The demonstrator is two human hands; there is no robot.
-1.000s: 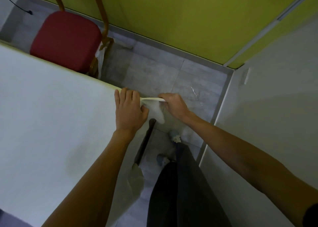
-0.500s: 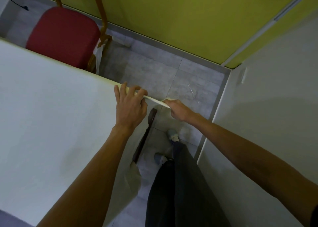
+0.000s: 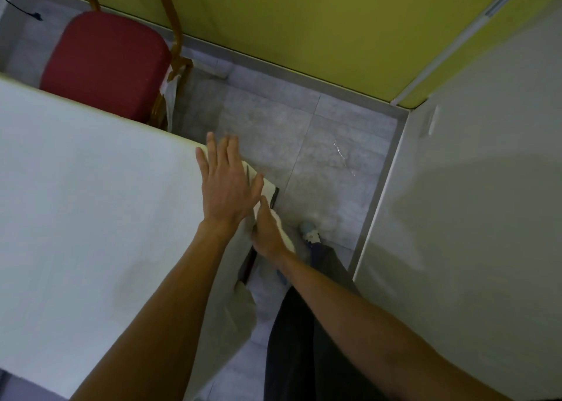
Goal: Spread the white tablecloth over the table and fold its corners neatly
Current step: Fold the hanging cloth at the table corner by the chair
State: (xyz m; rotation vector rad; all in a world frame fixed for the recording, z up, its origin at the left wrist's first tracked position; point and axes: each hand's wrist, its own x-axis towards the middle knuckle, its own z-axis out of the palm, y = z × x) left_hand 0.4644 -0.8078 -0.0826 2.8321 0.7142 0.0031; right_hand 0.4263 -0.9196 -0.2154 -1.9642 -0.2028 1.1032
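The white tablecloth [image 3: 91, 193] covers the table and fills the left half of the view. At the table's far right corner my left hand [image 3: 226, 184] lies flat on the cloth, fingers spread, pressing it down. Just below and to the right, my right hand [image 3: 267, 228] grips the hanging corner flap of the cloth against the table's side, thumb pointing up. A dark bit of the table's edge [image 3: 275, 197] shows beside the flap. More cloth hangs loose lower down [image 3: 243, 306] along the right edge.
A red-cushioned chair [image 3: 103, 66] with a wooden frame stands behind the table at the upper left. Grey tiled floor [image 3: 319, 145] lies between the table, a yellow wall [image 3: 304, 20] and a white wall [image 3: 471, 218] on the right. My legs and shoe [image 3: 310, 235] stand close to the corner.
My right hand has swung the stretched corner flap down from beyond the corner to the table's side, nearer to me. My left hand has opened from a curl to flat on the cloth.
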